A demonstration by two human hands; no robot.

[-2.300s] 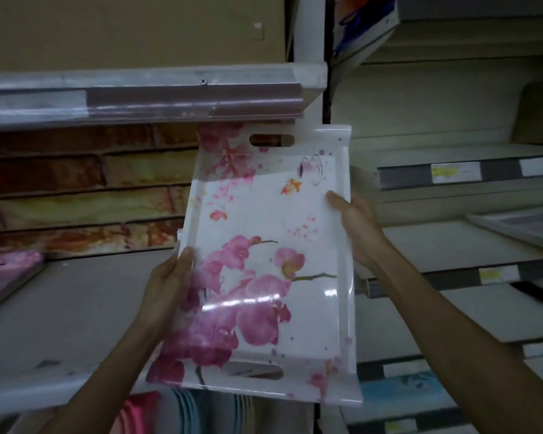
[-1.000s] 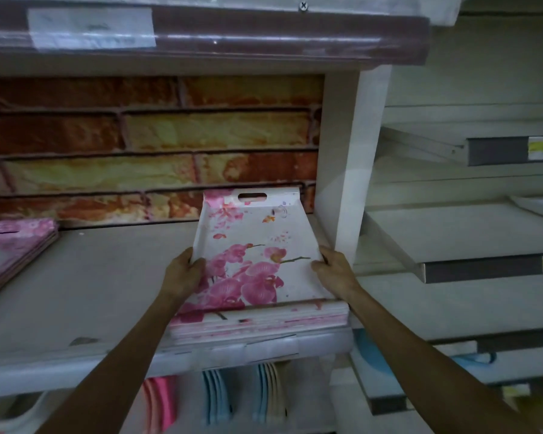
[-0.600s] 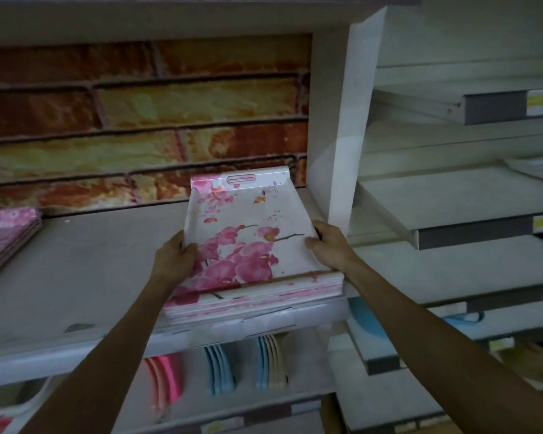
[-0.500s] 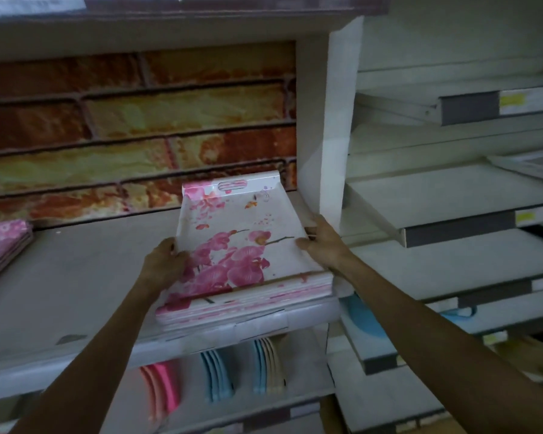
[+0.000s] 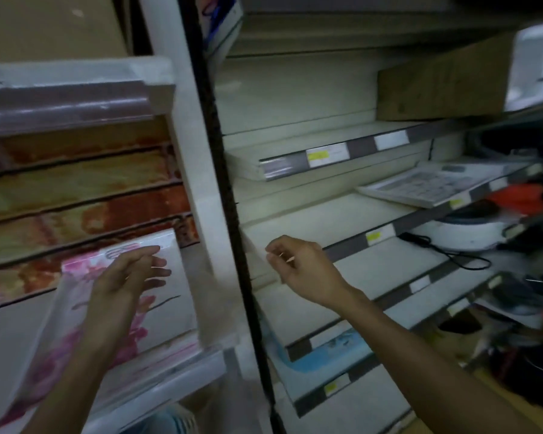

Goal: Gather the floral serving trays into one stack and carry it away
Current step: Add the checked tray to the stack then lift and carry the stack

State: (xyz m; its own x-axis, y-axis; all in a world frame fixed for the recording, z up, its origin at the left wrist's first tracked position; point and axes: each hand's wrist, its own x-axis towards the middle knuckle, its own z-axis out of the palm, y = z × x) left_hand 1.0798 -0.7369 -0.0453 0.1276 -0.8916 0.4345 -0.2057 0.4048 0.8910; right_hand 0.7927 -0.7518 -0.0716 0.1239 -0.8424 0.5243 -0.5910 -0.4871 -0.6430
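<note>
A stack of white trays with pink orchid prints lies on the left shelf, its front end at the shelf's lip. My left hand hovers over the top tray with fingers spread and relaxed, holding nothing. My right hand is off the stack, right of the white upright, in front of the neighbouring bay's bare shelves. Its fingers hang loosely curled and empty. The picture is motion-blurred.
A brick-pattern backing lies behind the stack. The right bay has several slanted shelves with price labels. Further right lie a patterned tray, a white round appliance with a black cord, and dark goods. A brown box sits higher up.
Both hands have let go of the tray stack. The right hand has swung right past the upright, the left has lifted above the top tray. The view has turned right.
</note>
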